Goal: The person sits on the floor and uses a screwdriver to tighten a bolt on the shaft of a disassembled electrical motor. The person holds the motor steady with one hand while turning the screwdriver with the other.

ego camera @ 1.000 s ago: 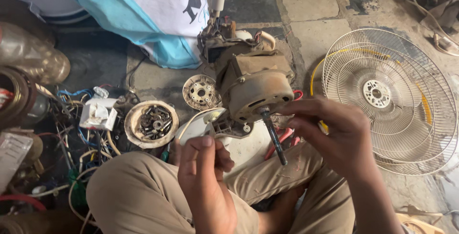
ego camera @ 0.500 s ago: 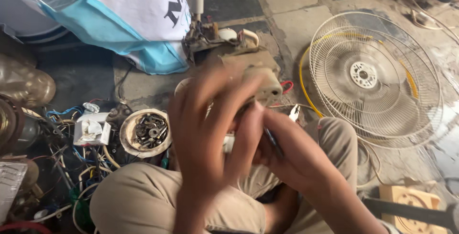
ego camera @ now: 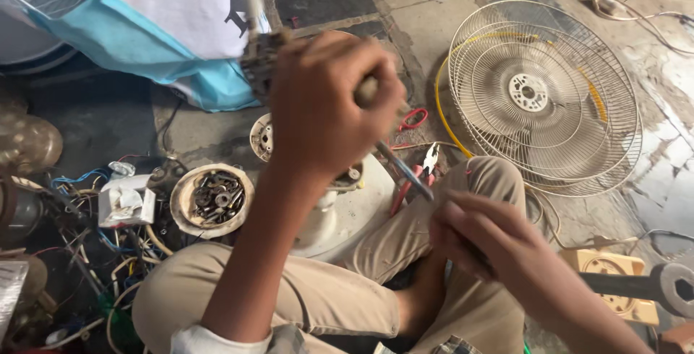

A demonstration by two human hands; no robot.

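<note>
The fan motor is lifted off the floor, mostly hidden behind the person's left hand, which is wrapped tight around it with the bare shaft poking down toward the lap, so it's clearly out of its housing and well into teardown. The right hand sits just below the shaft tip, fingers curled shut, but can't tell on what. Nothing looks reassembled yet: wire fan guard lies off at the floor's right edge, screws sit in a round dish, red-handled pliers by the knee.
</note>
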